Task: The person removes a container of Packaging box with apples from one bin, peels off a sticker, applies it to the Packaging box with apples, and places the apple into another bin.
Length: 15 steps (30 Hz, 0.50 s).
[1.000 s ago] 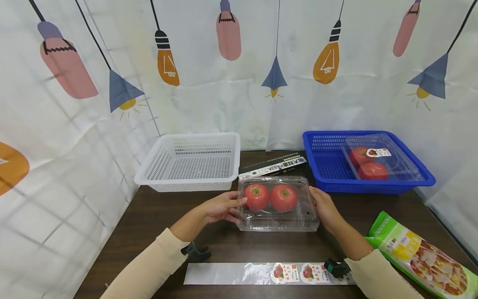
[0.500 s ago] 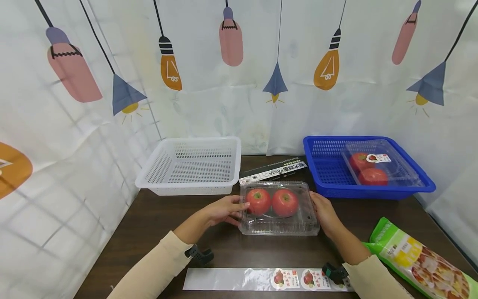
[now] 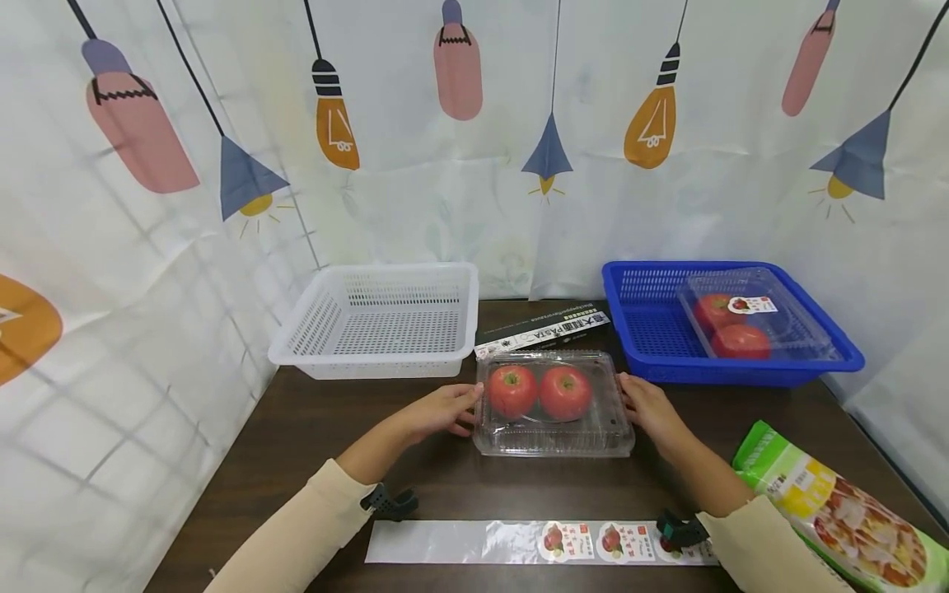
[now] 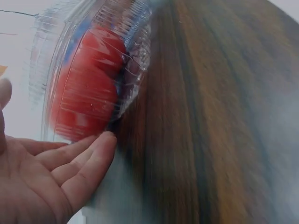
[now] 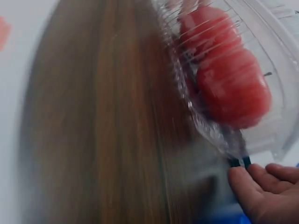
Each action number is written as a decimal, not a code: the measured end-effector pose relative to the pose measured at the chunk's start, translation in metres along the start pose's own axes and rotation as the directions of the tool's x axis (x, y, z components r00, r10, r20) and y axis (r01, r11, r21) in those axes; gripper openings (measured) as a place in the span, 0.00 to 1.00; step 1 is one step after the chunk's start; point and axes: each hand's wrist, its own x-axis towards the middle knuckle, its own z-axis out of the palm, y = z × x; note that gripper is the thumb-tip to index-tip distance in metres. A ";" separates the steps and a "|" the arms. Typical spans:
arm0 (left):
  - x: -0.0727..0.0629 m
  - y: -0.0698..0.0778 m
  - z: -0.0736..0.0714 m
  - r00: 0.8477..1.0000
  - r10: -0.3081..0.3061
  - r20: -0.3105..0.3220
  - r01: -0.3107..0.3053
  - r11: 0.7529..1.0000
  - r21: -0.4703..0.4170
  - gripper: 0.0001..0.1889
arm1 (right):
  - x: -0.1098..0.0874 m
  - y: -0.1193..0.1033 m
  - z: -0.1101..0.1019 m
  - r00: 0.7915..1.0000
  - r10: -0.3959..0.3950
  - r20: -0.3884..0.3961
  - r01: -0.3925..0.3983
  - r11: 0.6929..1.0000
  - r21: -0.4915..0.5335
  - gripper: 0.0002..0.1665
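Observation:
A clear plastic clamshell box (image 3: 552,441) sits mid-table with its lid down, two red tomatoes (image 3: 565,394) inside. At its left end is my left hand (image 3: 439,410), thumb by the rim and fingers extended along the side; the left wrist view shows the palm (image 4: 32,186) turned up and the fingertips close to the box. My right hand (image 3: 656,412) is at the opposite end. Its fingers (image 5: 266,179) reach out loosely beside the box wall in the right wrist view. Whether the fingertips touch the plastic is hard to tell.
Behind the box lies a black pasta carton (image 3: 544,328). A white basket (image 3: 393,368) stands back left, and a blue basket (image 3: 712,372) back right holds another labelled tomato box (image 3: 793,329). Near the front are a sticker strip (image 3: 460,542) and a green food bag (image 3: 838,511).
My right hand has eased slightly outward from the box's right end. The left fingers have drawn back a little from over the tomato. The box stays about where it was.

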 end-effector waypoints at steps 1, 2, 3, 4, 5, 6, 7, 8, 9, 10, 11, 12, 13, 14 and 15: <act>-0.003 -0.001 -0.001 1.000 -0.004 0.006 0.004 0.999 0.032 0.35 | -0.003 -0.001 -0.003 1.000 -0.014 0.013 0.015 0.999 -0.039 0.40; -0.007 -0.002 -0.002 1.000 -0.011 0.018 0.010 0.998 0.059 0.36 | -0.006 -0.001 -0.005 0.999 -0.032 0.028 0.034 0.997 -0.070 0.39; -0.010 -0.004 -0.003 0.999 -0.016 0.045 0.013 0.997 0.078 0.36 | -0.009 -0.002 -0.008 0.998 -0.049 0.046 0.053 0.994 -0.096 0.38; -0.015 -0.005 -0.005 0.997 -0.022 0.078 0.015 0.995 0.097 0.36 | -0.012 -0.003 -0.011 0.996 -0.063 0.064 0.070 0.991 -0.118 0.37; -0.019 -0.007 -0.006 0.993 -0.027 0.111 0.014 0.993 0.116 0.37 | -0.016 -0.004 -0.014 0.994 -0.077 0.079 0.087 0.988 -0.127 0.36; -0.023 -0.009 -0.007 0.990 -0.029 0.141 0.009 0.990 0.139 0.38 | -0.019 -0.005 -0.017 0.992 -0.085 0.095 0.098 0.985 -0.143 0.35; -0.027 -0.011 -0.008 0.985 -0.025 0.169 -0.004 0.985 0.171 0.39 | -0.022 -0.006 -0.020 0.990 -0.088 0.113 0.105 0.982 -0.156 0.34; -0.030 -0.013 -0.008 0.981 -0.019 0.193 -0.021 0.978 0.208 0.40 | -0.025 -0.007 -0.023 0.987 -0.091 0.136 0.114 0.979 -0.171 0.32; -0.033 -0.015 -0.008 0.978 -0.013 0.209 -0.041 0.966 0.255 0.39 | -0.028 -0.008 -0.026 0.984 -0.087 0.157 0.116 0.975 -0.188 0.30; -0.036 -0.016 -0.008 0.976 -0.004 0.218 -0.065 0.948 0.310 0.37 | -0.030 -0.009 -0.028 0.980 -0.083 0.180 0.122 0.968 -0.221 0.29; -0.039 -0.018 -0.007 0.974 0.011 0.225 -0.095 0.925 0.369 0.35 | -0.032 -0.009 -0.031 0.977 -0.076 0.200 0.127 0.959 -0.255 0.27; -0.040 -0.020 -0.005 0.972 0.029 0.234 -0.129 0.897 0.424 0.31 | -0.034 -0.008 -0.033 0.970 -0.073 0.230 0.141 0.944 -0.298 0.25; -0.041 -0.022 -0.003 0.968 0.051 0.248 -0.168 0.862 0.478 0.28 | -0.035 -0.007 -0.034 0.966 -0.067 0.251 0.154 0.925 -0.346 0.22; -0.042 -0.023 0.000 0.962 0.071 0.262 -0.203 0.828 0.523 0.25 | -0.037 -0.006 -0.035 0.960 -0.058 0.273 0.167 0.903 -0.395 0.19; -0.043 -0.024 0.003 0.957 0.088 0.277 -0.236 0.792 0.563 0.22 | -0.038 -0.005 -0.036 0.955 -0.050 0.292 0.180 0.880 -0.439 0.16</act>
